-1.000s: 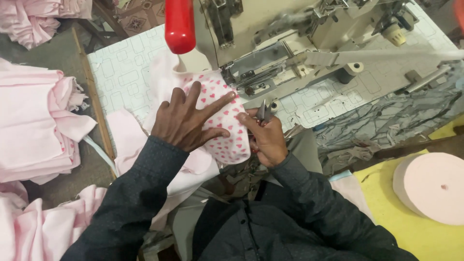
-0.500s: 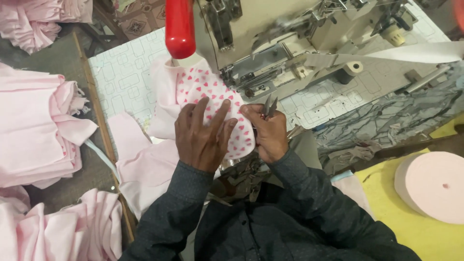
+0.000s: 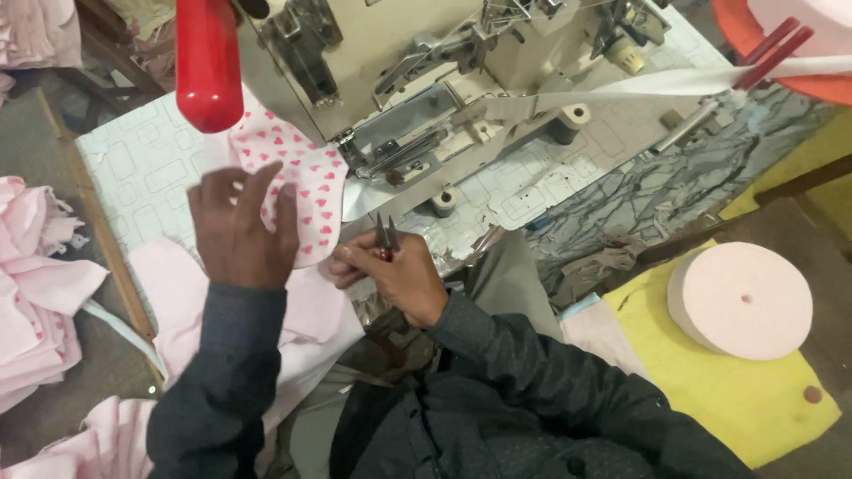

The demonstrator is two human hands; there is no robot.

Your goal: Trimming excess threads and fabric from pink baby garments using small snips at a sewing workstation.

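My left hand [image 3: 240, 231] lies flat, fingers spread, on a white cloth with red hearts [image 3: 306, 182] that rests on the machine table beside the sewing machine [image 3: 399, 80]. My right hand [image 3: 395, 270] grips small thread snips [image 3: 386, 235], their points up toward the machine's foot, right next to the heart cloth's edge. Plain pink fabric [image 3: 311, 310] hangs from the table edge under both hands.
A red cylinder [image 3: 209, 62] hangs over the table's left side. White tape [image 3: 674, 84] runs from the machine to the right. A pale pink tape roll [image 3: 741, 297] lies on a yellow surface at right. Piles of pink cloth [image 3: 40, 293] sit at left.
My left hand has slid left and back along the heart cloth, uncovering more of it. My right hand has shifted slightly left with the snips. The camera has moved closer.
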